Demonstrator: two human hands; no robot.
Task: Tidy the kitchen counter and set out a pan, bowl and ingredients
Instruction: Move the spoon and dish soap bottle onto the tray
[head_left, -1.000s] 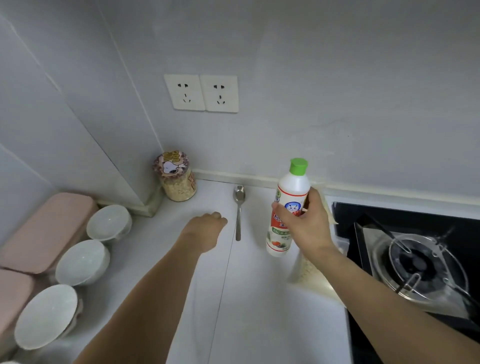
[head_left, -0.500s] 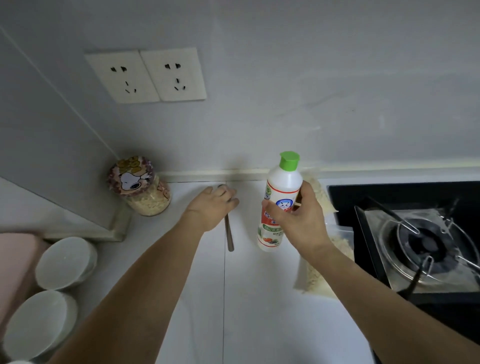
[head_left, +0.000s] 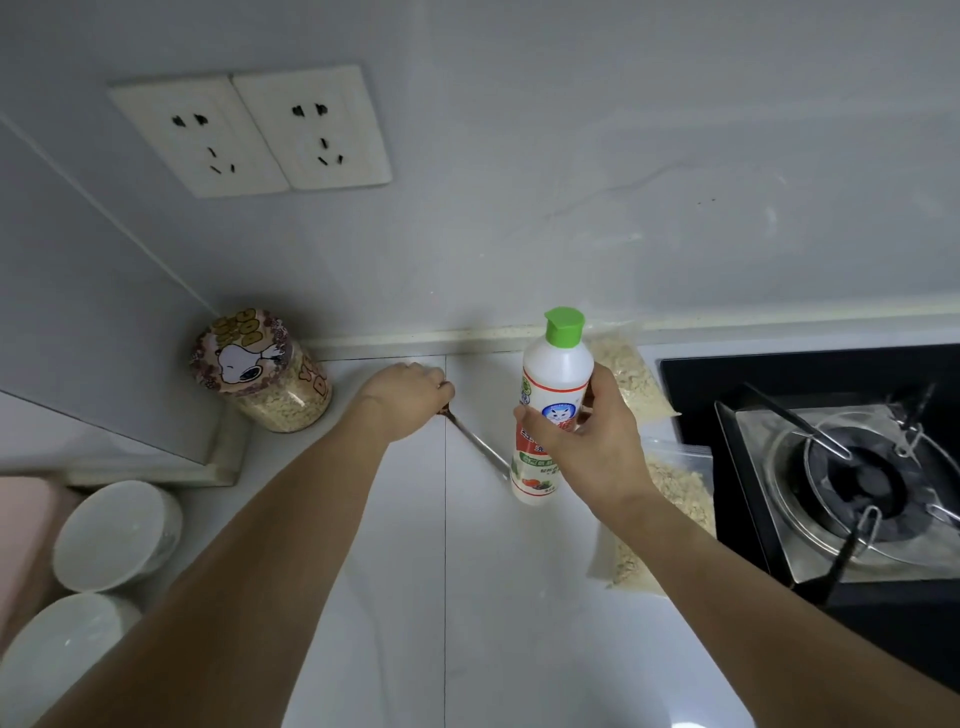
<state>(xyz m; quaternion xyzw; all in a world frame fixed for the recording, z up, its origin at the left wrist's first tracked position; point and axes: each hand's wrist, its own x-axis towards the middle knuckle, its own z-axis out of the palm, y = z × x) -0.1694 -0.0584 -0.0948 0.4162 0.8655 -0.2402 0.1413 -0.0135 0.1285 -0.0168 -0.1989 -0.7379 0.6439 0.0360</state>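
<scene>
My right hand (head_left: 592, 441) grips a white bottle (head_left: 553, 374) with a green cap, held upright just above the white counter (head_left: 467, 597). My left hand (head_left: 408, 397) is curled over the bowl end of a metal spoon (head_left: 480, 449) near the back wall. The spoon's handle slants out to the right, toward the bottle's base. A glass jar (head_left: 265, 371) of oats with a cartoon-dog lid stands left of my left hand. Clear bags of oats (head_left: 670, 493) lie behind my right hand, partly hidden by it.
White bowls (head_left: 117, 535) stand on their sides at the left edge, next to a pink container (head_left: 21, 525). A black gas stove (head_left: 852, 467) with a steel burner ring fills the right. Two wall sockets (head_left: 254, 130) sit above the counter.
My left hand reached forward from the open counter onto the spoon's bowl end, and the spoon's handle swung to point right. The bottle stayed in my right hand.
</scene>
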